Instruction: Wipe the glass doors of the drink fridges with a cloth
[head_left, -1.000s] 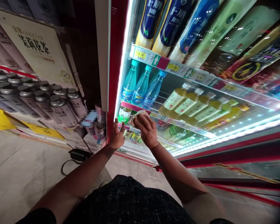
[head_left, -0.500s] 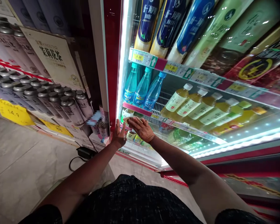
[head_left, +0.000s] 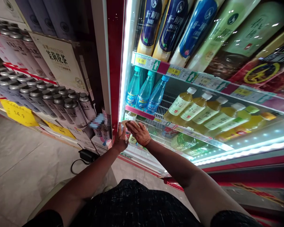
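Note:
My right hand (head_left: 140,133) lies palm down with fingers stretched over a small tan cloth (head_left: 125,122), at the lower left of the lit drinks cooler. Only the cloth's edge shows past the fingertips; the rest is hidden under the hand. Just left of it, by the red door frame (head_left: 115,78), my left hand (head_left: 120,139) is raised with its fingers apart and nothing visible in it. Its fingertips are close to the cloth; I cannot tell whether they touch. Above both hands, turquoise bottles (head_left: 142,91) stand on a cooler shelf.
Yellow drink bottles (head_left: 180,102) line the same shelf, below a priced shelf edge (head_left: 175,71) with larger bottles. At left, silver-capped cans (head_left: 72,110) fill a rack beside a cream carton (head_left: 59,61). A black strapped pouch (head_left: 88,155) is by the rack's foot, over the tiled floor (head_left: 16,151).
My right hand and the cloth have shifted left, closer to my left hand. The left hand stays by the frame with its fingers up. The view has tilted slightly.

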The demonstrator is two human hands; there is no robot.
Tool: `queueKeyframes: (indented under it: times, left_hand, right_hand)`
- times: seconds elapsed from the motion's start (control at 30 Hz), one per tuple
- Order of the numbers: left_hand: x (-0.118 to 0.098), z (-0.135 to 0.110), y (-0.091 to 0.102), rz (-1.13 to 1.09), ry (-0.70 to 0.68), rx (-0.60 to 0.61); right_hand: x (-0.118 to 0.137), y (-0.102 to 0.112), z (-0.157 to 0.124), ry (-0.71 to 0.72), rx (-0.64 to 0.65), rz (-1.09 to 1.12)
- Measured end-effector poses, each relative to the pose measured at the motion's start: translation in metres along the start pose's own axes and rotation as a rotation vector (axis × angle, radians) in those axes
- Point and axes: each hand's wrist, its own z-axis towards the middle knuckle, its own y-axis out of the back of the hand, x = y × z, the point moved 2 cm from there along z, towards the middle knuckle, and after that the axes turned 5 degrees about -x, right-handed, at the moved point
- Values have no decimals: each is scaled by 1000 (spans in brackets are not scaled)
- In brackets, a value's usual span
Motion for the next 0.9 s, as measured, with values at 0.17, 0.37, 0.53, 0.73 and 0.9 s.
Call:
queueKeyframes:
  times: [0.17, 0.37, 0.53, 0.73, 0.9]
  left_hand:
    - [3, -1, -3, 1, 22, -22]
    - [7, -1, -3, -14, 75, -33]
    - [16, -4, 4, -30, 76, -15]
    - [28, -7, 10, -50, 77, -3]
    - [33, -8, 9, -58, 68, 3]
  right_hand:
    - [5, -14, 8, 47, 10, -16]
    - [10, -8, 28, -46, -49, -12]
    - [17, -21, 30, -41, -22, 26]
    - [18, -26, 32, -70, -15, 30]
    - [19, -38, 26, -9, 2, -3]
